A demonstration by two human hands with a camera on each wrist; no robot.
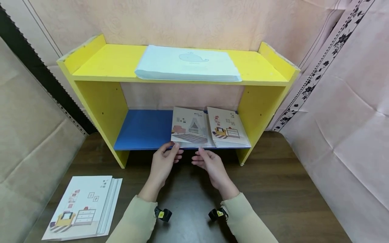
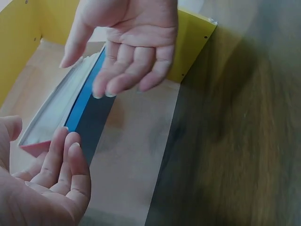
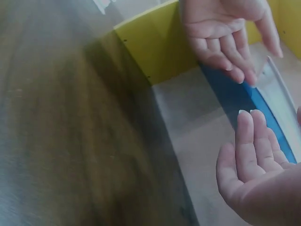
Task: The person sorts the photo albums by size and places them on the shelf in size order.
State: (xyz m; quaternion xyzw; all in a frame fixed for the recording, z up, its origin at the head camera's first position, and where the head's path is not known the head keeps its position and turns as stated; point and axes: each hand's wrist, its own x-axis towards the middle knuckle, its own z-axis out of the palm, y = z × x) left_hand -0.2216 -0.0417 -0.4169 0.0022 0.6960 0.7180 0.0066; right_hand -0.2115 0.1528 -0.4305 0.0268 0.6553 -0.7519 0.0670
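On the blue lower board (image 1: 146,126) of a yellow shelf, a pile of thin booklets (image 1: 190,123) with a tent picture on top lies near the middle. My left hand (image 1: 162,165) is at this pile's front left corner, its relaxed fingers (image 2: 66,155) touching the front edge. My right hand (image 1: 212,168) hovers just in front of the same pile, palm turned inward and fingers loosely bent, holding nothing. Beside it, against the right wall, lies a second pile of booklets (image 1: 226,121) with a yellow armchair on its cover.
Another stack of booklets (image 1: 82,199) lies on the dark wooden table (image 1: 291,189) at the lower left. A pale blue packet with a whale drawing (image 1: 185,62) rests on the yellow top board (image 1: 115,62). Yellow side walls (image 1: 97,101) bound the lower shelf.
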